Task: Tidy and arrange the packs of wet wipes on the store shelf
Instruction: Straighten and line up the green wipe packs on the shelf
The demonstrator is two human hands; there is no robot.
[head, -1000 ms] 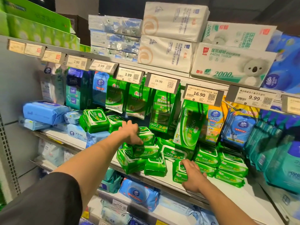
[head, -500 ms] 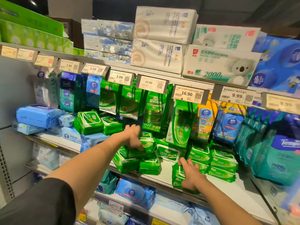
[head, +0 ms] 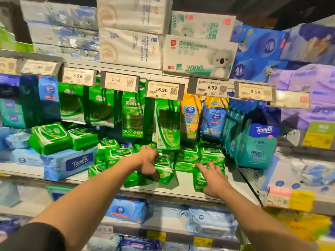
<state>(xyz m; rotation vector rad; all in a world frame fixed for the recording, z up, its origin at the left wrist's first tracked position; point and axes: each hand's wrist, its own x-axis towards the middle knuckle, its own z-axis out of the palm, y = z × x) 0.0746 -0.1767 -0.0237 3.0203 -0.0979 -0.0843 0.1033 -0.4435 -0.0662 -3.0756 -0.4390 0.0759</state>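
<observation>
I see small green wet-wipe packs (head: 188,156) heaped unevenly on the middle shelf (head: 179,185), white-label lids up, several tilted. One tilted pack (head: 164,173) sits near the shelf's front edge, another front pack (head: 198,180) lies to its right. Taller green hanging packs (head: 132,116) stand behind.

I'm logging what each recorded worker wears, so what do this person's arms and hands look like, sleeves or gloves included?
Both hands are bare: no gloves, rings, watch or bands show on the left hand or the right hand. Both forearms are uncovered. A dark, black-looking short sleeve covers the left upper arm at the bottom left corner. The right arm leaves the frame with no sleeve in view.
</observation>
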